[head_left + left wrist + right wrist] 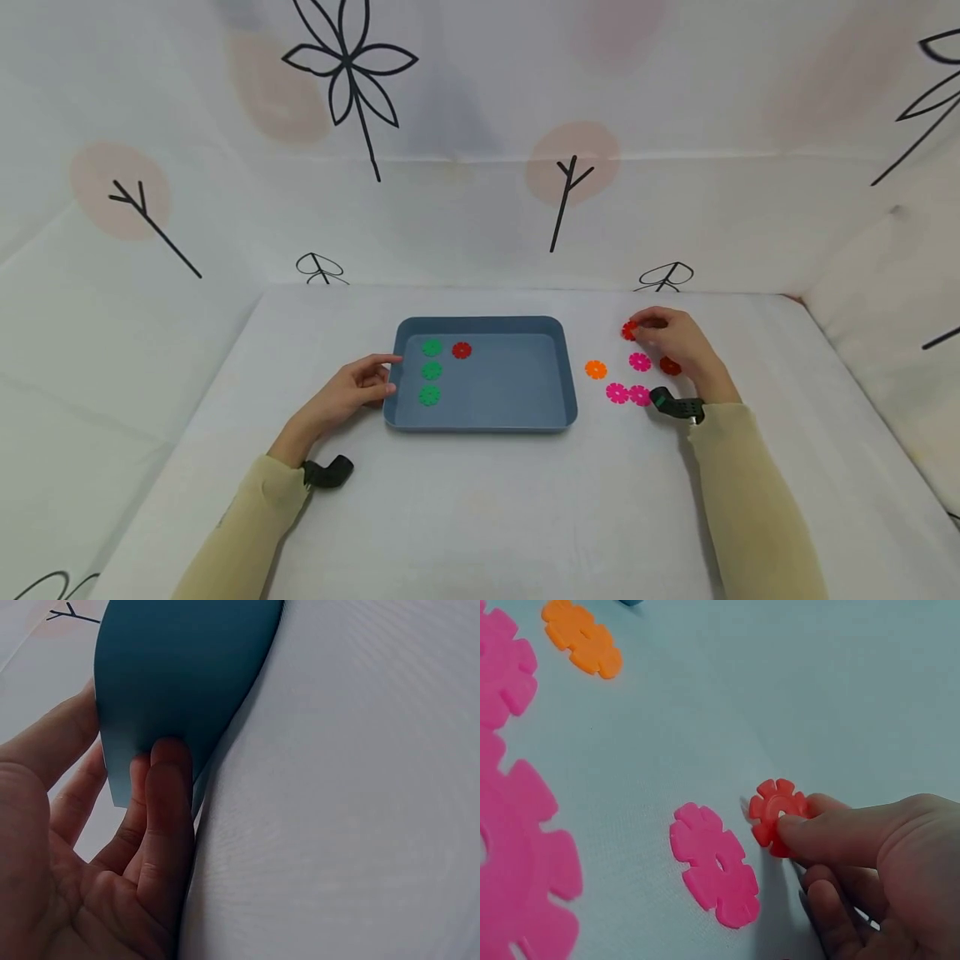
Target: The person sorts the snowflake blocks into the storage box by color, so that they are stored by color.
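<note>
In the head view, my left hand (352,390) holds the left edge of a blue-grey tray (510,383). Fingertips lie against the tray's outer wall (187,667) in the left wrist view, while others pass behind its rim. Inside the tray, several green flower-shaped discs (431,371) form a column, with a red disc (462,351) to the right of the top one. Right of the tray, my right hand (678,342) pinches another red flower-shaped disc (774,806) between thumb and finger, its edge partly covered by them.
Around the right hand lie an orange disc (596,369), pink discs (640,362) and a darker red disc (671,366) on the white cloth (480,508). Two of the pink ones nearly touch. A patterned cloth wall (465,217) rises behind the table.
</note>
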A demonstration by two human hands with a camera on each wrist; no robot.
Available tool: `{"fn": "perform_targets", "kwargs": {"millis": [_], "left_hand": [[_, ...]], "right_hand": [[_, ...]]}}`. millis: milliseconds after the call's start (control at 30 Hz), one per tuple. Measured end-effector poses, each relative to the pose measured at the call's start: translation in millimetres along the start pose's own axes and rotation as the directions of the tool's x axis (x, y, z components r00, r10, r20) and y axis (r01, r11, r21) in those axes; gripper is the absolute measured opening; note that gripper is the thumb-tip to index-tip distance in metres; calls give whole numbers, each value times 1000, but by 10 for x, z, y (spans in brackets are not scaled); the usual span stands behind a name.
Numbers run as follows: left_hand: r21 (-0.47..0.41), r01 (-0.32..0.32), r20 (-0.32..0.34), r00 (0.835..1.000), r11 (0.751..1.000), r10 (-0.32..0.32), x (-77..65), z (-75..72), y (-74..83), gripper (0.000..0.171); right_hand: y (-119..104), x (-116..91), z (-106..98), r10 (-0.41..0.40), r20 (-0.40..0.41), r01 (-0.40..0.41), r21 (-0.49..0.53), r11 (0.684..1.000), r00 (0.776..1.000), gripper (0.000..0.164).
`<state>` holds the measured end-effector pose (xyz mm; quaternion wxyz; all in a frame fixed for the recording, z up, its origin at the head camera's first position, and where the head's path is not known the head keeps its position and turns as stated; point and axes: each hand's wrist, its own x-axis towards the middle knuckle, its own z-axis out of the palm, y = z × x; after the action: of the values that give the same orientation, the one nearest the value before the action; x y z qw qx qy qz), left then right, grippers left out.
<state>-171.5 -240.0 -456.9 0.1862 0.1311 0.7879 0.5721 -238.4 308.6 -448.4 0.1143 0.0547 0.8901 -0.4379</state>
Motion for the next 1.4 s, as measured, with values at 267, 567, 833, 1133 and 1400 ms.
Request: {"fn": "perform_targets", "kwargs": {"millis": [267, 567, 833, 1133, 1400], "left_hand": [[-5, 7, 1, 1000, 1000, -6, -12, -13, 25, 53], [-14, 23, 0, 1000, 1000, -23, -15, 7, 19, 53], [-9, 12, -3, 1000, 1000, -13, -10, 7, 16, 51], [4, 12, -5, 1000, 1000, -12, -4, -4, 17, 51], [13, 2, 1, 1000, 1000, -2, -2, -3, 9, 51]], "right_hand": [[-73, 15, -20, -15, -18, 15, 38, 999, 1000, 39], [-174, -20, -3, -51, -96, 53, 16, 998, 994, 39], [-447, -16, 78, -97, -87, 104, 81, 991, 991, 41], [-913, 34, 367, -194, 18, 192, 78, 978, 981, 29], [-1242, 19, 695, -319, 66, 321, -22, 947, 946, 18]]}}
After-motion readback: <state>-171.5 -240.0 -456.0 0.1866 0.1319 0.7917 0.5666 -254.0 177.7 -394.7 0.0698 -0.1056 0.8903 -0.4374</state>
